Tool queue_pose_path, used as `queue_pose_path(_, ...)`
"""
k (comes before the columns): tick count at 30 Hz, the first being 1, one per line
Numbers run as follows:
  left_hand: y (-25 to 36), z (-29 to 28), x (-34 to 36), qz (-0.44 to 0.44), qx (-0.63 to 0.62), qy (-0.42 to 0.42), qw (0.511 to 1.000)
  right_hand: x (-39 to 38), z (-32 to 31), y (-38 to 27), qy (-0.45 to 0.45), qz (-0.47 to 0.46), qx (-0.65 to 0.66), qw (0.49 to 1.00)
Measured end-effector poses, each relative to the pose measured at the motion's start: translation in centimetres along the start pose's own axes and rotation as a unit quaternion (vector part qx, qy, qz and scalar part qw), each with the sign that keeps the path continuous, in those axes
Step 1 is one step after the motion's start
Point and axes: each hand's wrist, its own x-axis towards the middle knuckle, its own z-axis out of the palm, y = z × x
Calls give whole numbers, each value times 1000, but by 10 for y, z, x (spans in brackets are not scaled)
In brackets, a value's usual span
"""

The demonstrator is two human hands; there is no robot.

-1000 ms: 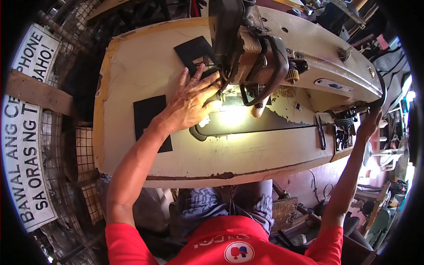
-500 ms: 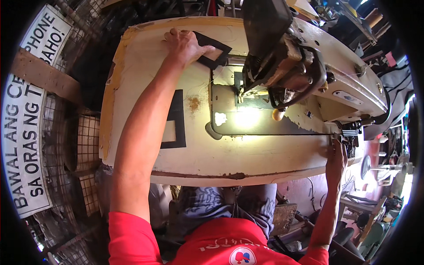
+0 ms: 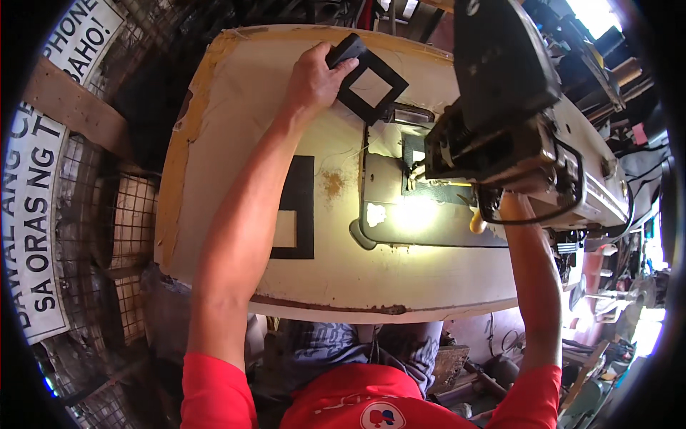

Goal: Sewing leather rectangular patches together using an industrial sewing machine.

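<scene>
Toward the far edge of the table, my left hand (image 3: 314, 80) grips a flat black piece with a square opening (image 3: 393, 70), thumb on top and its upper corner curled up. A second black piece of similar shape (image 3: 304, 193) lies flat on the table, partly covered by my left forearm. The sewing machine (image 3: 493, 143) stands to the right, its lamp lighting the bed plate. Beneath its presser foot (image 3: 414, 171) is a dark strip of material (image 3: 436, 191). My right hand (image 3: 516, 207) reaches in behind the machine head, which hides its fingers.
The worn cream table (image 3: 321, 282) has a chipped front edge. Wire mesh (image 3: 132, 236) and a lettered white sign (image 3: 39, 229) stand at the left. A wooden-handled lever (image 3: 477, 222) hangs by the machine head. Cluttered tools and stands fill the right side.
My left hand has shifted its hold on the black piece, whose corner now curls up. My right hand has moved from the table's right front edge to behind the machine head.
</scene>
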Motion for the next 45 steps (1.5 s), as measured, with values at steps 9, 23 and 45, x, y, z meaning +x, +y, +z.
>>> queue_pose_path(9, 1, 9, 2, -23, -18, 14, 999, -75, -44, -25, 17, 30, -16, 999)
queue_pose_path(23, 8, -1, 2, -116, -64, 67, 989, -18, -17, 28, 43, 54, -47, 997)
queue_pose_path(45, -7, -147, -50, 58, 585, 84, 805, -200, -46, -19, 120, 28, -71, 990)
